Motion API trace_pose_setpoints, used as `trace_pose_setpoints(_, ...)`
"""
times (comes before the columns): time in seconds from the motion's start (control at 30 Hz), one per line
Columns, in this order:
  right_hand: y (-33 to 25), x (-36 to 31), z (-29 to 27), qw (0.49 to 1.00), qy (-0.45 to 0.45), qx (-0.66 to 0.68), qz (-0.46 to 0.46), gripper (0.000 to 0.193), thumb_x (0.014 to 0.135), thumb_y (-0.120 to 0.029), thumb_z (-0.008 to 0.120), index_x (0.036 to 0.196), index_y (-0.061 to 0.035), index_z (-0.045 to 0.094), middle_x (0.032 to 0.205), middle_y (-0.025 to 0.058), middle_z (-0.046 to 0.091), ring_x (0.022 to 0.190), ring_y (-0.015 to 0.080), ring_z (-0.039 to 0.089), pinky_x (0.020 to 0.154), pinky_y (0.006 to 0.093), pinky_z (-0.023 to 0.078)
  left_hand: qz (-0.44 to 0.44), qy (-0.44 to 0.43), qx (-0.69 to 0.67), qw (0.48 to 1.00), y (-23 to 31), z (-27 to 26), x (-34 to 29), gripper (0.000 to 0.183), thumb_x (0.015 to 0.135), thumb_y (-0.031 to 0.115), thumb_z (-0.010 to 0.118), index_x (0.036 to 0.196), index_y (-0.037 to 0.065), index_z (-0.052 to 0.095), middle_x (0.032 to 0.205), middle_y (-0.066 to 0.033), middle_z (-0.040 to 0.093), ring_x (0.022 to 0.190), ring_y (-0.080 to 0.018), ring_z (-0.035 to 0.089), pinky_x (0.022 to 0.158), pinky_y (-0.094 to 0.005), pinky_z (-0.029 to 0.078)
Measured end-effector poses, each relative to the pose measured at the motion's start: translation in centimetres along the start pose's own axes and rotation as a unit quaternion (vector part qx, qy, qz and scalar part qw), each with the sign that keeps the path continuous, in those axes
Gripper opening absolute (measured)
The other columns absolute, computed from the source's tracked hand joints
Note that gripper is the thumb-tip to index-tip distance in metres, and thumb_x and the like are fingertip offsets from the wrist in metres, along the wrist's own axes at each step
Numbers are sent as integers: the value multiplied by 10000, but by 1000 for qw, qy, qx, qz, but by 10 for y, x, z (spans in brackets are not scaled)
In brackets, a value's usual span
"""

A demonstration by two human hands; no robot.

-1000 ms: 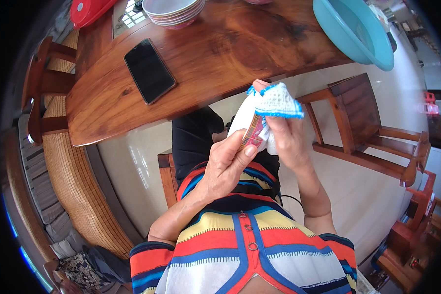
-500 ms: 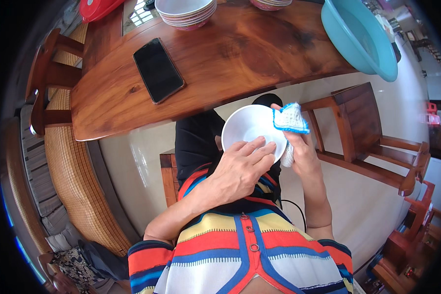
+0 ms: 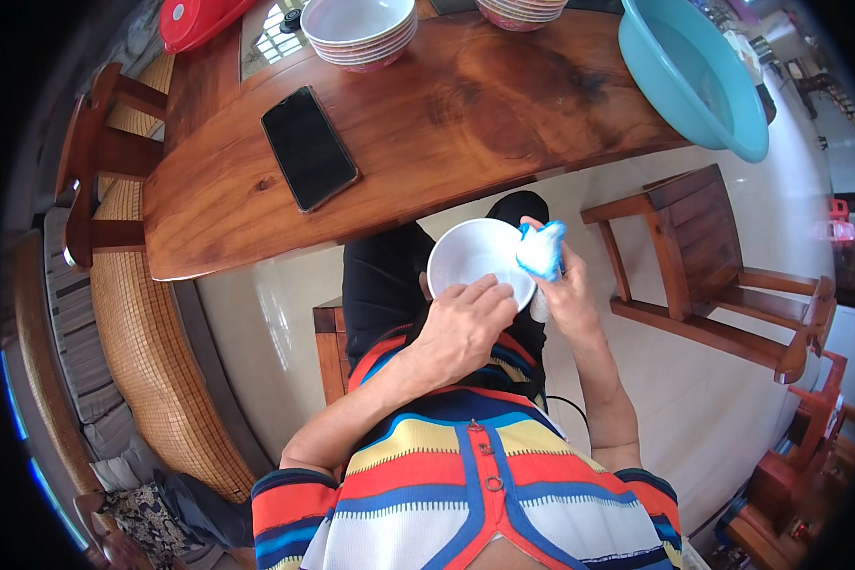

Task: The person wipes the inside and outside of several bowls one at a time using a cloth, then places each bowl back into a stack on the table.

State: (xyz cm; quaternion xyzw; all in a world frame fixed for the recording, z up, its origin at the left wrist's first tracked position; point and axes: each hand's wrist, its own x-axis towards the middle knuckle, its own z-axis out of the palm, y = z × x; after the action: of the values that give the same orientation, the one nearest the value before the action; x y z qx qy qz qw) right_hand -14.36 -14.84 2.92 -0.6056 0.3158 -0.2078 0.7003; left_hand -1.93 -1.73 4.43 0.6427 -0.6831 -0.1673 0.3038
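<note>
Over my lap I hold a white bowl (image 3: 470, 252), its open mouth facing up toward me. My left hand (image 3: 465, 328) grips the bowl's near rim, fingers reaching over the edge to the inside; its thumb is hidden. At the bowl's right side is my right hand (image 3: 572, 294), closed on a white knitted cloth (image 3: 541, 251) with a blue border. Part of that cloth pokes up above the fingers by the rim, blurred by motion, and another part hangs below beside the bowl.
A wooden table (image 3: 399, 142) lies ahead, bearing a dark phone (image 3: 309, 147), a stack of bowls (image 3: 361, 33), another bowl stack (image 3: 521, 13), a red plastic item (image 3: 195, 24) and a light-blue basin (image 3: 698, 76). A wooden chair (image 3: 693, 237) stands to the right, a woven-covered seat (image 3: 161, 361) left.
My right hand and the cloth have shifted left, closer over the bowl. The bowl has dropped slightly toward me, and the view has shifted a little.
</note>
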Motion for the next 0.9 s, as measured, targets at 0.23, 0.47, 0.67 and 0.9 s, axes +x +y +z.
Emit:
trace_pose_setpoints(0.23,-23,-33,51,930,-50,-250,-266,546,828,-57,518,1358,-40,386,1433,164,310,1383,374,151,1096,494,116,-175,150,-526,818,0,-9,6,186,905,44,508,1086,2,517,825,-19,584,766,-67,521,674,-223,447)
trace_pose_setpoints(0.47,-37,8,43,977,-49,-98,-181,434,902,-191,480,1280,21,453,1302,161,489,1212,258,473,1010,372,338,-183,96,-452,868,2,-34,-7,162,903,103,545,1002,-24,564,754,-46,554,678,-55,481,590,-227,417)
trace_pose_setpoints(0.67,-27,17,32,985,-125,63,-98,557,969,-361,340,1384,8,306,1371,148,409,1251,233,411,1038,347,320,-236,155,-693,664,-4,-56,-13,304,903,231,583,1094,-4,564,928,-27,618,831,-81,566,765,-215,457)
trace_pose_setpoints(0.9,-17,-14,64,985,-10,-26,-170,720,899,-264,419,1454,-34,23,1498,124,141,1384,244,158,1110,359,136,-206,297,-771,525,-2,-48,9,362,938,240,519,1211,8,466,1169,-75,569,1073,-165,544,970,-326,401)
